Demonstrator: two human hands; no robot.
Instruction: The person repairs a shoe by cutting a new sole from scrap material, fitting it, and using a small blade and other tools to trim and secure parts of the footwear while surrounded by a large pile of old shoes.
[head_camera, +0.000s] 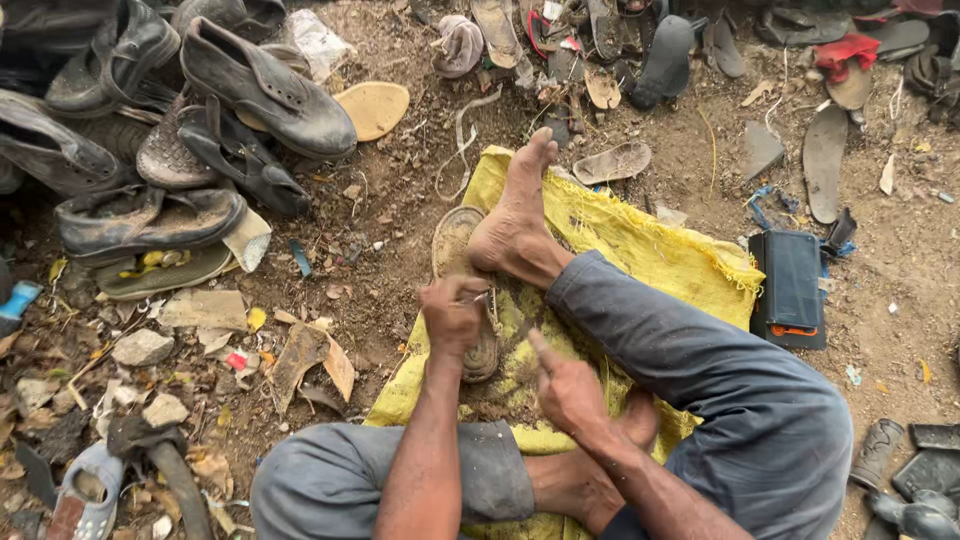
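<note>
— What do we see, biggest thing first?
— We see a yellow woven sack spread on the dirt ground, with a heap of worn black leather shoes far left and a flat black case at the right.
— And at our hands?
— A round, dirt-caked old shoe sole lies at the sack's left edge, pinned under our bare foot. Our left hand is curled tight on its near end. Our right hand, just right, is closed on something we cannot make out.
</note>
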